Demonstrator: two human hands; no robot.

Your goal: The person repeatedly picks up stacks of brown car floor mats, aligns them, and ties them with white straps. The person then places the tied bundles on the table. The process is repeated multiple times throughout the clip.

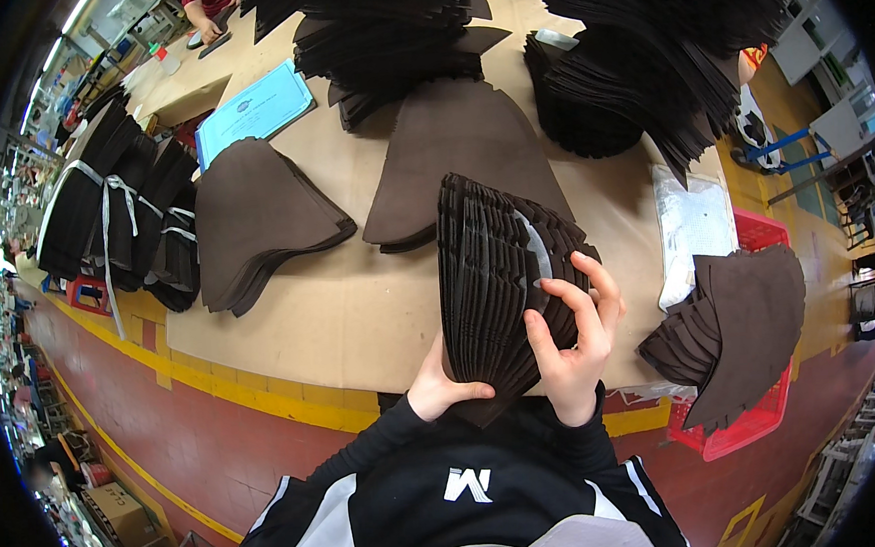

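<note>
A thick fanned stack of dark brown cut panels (486, 281) stands on edge near the table's front, close to my body. My left hand (444, 381) grips its lower left corner, thumb across the front and fingers hidden behind. Spread and bent, the fingers of my right hand (580, 340) rest against the fanned edges on the right side. A pale strip (534, 243) shows between the layers. Just behind lies a flat pile of wide brown panels (460, 152), and to its left another pile of curved panels (259, 224).
Tall dark stacks (636, 81) fill the table's far side. Tied bundles (118, 213) stand at the left, near a blue booklet (252, 112). At the right, more panels (747, 330) lie over a red crate (733, 436). A co-worker's hand (207, 30) is at the far left.
</note>
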